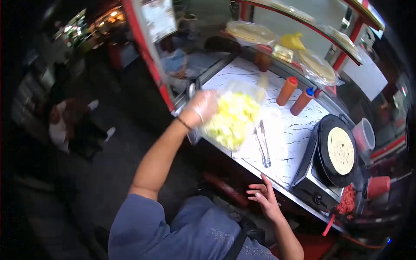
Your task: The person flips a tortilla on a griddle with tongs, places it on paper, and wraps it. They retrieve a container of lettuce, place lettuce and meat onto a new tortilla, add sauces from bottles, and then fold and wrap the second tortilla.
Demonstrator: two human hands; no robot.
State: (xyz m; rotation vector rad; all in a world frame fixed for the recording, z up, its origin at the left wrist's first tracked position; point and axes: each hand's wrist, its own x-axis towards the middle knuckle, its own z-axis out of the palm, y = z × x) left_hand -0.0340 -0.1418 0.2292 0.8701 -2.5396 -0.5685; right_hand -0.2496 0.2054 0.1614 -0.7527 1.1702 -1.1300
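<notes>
A clear plastic container (248, 88) full of chopped, pale green lettuce (232, 117) sits over the left part of the marbled counter, smeared by motion. My left hand (203, 106), in a thin clear glove, is closed at its left rim; the fingertips are blurred. Just right of the container lies a pair of metal tongs (263, 145). In front of the counter edge hovers my bare right hand (265, 197), its fingers apart and partly bent, with nothing in them. A flat tortilla (341, 151) rests on the round black griddle (327, 130) at the right.
Orange (287, 91) and red-brown (302, 102) squeeze bottles stand toward the back. Wrapped tortillas (318, 69) and a yellow bag (292, 41) are along the shelf. Reddish chopped filling (346, 201) with a red-handled utensil (329, 225) lies right of the stove. A person (71, 123) sits at left.
</notes>
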